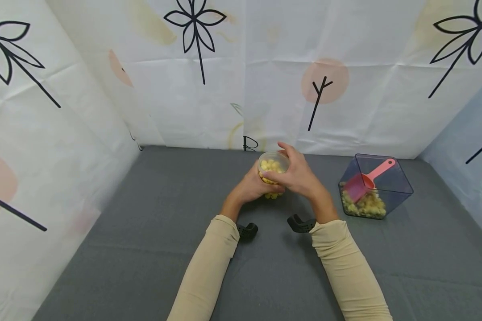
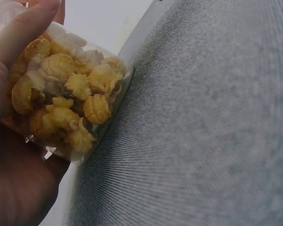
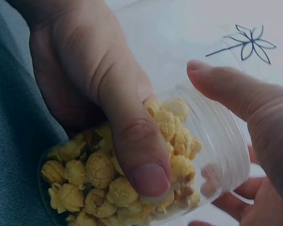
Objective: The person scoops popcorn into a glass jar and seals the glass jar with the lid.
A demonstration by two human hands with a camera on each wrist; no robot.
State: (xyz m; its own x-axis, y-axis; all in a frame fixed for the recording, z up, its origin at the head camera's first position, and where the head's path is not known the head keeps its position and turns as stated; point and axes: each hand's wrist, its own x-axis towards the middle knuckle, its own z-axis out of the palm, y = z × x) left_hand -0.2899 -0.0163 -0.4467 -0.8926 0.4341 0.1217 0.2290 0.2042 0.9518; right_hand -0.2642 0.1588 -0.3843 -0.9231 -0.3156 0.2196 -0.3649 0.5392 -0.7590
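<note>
A clear plastic jar (image 1: 273, 161) of yellow caramel popcorn (image 3: 104, 179) stands on the grey cloth toward the back of the table. My left hand (image 1: 252, 183) grips its body from the left, the thumb lying across the side. In the left wrist view the jar's base meets the cloth. Around the ribbed neck of the jar, my right hand (image 1: 301, 176) curves from the right. Its thumb is at the near side and other fingers are behind the rim; one finger sticks up. Part of the jar's body is hidden by both hands.
To the right stands a see-through bluish box (image 1: 397, 196) holding more popcorn (image 1: 367, 205) and a pink scoop (image 1: 381, 168), handle up. White printed cloth walls (image 1: 273, 102) rise at the back and sides of the grey tabletop (image 1: 164, 223).
</note>
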